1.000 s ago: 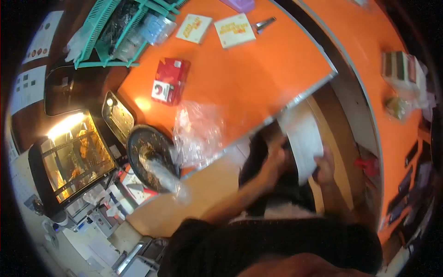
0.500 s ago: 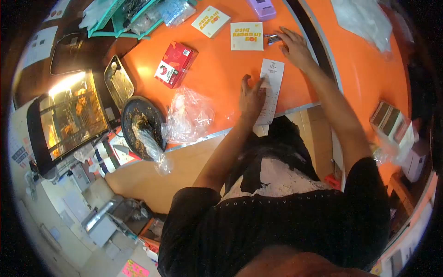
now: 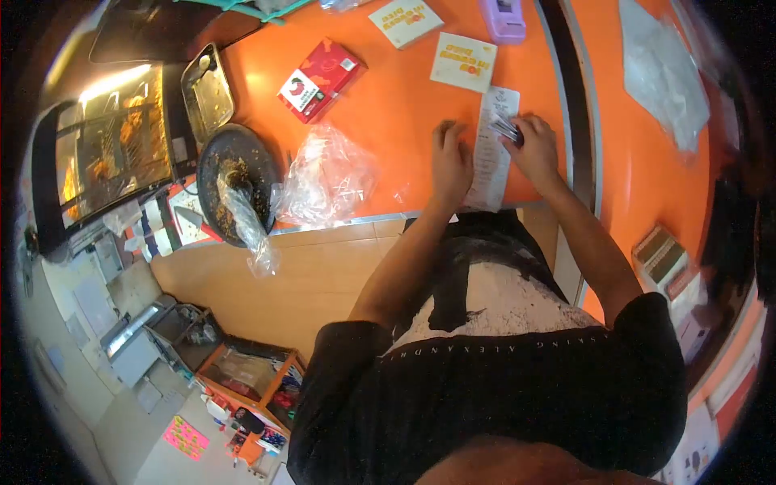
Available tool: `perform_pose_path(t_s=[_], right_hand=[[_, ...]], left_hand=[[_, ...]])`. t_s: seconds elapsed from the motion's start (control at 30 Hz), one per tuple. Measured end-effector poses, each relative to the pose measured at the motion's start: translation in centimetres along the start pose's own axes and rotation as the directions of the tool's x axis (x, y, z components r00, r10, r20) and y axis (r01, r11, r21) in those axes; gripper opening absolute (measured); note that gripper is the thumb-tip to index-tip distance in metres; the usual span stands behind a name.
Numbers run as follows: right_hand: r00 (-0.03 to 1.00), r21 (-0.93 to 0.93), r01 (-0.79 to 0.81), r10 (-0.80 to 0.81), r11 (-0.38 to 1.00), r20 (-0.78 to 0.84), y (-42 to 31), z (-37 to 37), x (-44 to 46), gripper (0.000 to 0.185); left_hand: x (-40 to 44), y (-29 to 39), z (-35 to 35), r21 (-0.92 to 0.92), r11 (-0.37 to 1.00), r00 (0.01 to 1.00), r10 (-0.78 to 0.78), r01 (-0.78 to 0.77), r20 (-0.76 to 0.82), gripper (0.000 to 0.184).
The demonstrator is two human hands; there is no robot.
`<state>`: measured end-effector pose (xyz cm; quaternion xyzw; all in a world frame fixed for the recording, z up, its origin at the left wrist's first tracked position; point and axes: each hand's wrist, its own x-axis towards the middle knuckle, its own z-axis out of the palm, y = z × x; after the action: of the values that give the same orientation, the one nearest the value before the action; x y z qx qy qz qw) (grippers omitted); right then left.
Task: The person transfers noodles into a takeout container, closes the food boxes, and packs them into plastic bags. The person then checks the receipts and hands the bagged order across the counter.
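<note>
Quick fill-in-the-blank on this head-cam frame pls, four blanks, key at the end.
1. The small metal tool is in the person's ____ hand.
2. The long printed paper strip lies on the ____ counter.
3. The box nearest the crumpled clear bag is ____.
4. There are ____ cream boxes with yellow lettering.

Key: right; orange; red; two

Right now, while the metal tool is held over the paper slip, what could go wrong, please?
The metal tool in the right hand could crease or tear the paper slip under it. The slip's lower end lies at the edge of the orange table, so it might slide off. The plastic bag sticks out past the dark round dish and could get caught in passing.
</note>
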<state>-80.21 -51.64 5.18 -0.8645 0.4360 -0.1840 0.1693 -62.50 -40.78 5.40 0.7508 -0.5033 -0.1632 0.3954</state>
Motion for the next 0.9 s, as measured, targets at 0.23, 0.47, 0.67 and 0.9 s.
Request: perform_pose_path(t_s=[0.23,0.47,0.67,0.9], right_hand=[[0.994,0.471,0.019,-0.066,0.882,0.083,-9.8,-0.9,8.8,0.031],[0.532,0.665,0.636,-0.847,0.392,-0.010,-26.8,7.1,12.0,0.035],[0.157,0.491,0.562,-0.668,0.666,0.728,-26.0,10.0,10.8,0.040],[0.193,0.449,0.724,-0.779,0.523,0.596,-26.2,9.9,7.5,0.029]], left_hand=[[-5.1,-3.9,-21.5,0.222,0.964,0.872,-0.018,0.144,-0.488,0.026],[-2.7,-9.3,-25.0,0.816,0.316,0.844,0.075,0.485,-0.531,0.047],[-3.1,-11.9,-30.9,0.097,0.889,0.805,-0.354,0.448,-0.476,0.022],[-0.4,-13.3,-28.8,0.673,0.726,0.968,0.044,0.139,-0.247,0.031]])
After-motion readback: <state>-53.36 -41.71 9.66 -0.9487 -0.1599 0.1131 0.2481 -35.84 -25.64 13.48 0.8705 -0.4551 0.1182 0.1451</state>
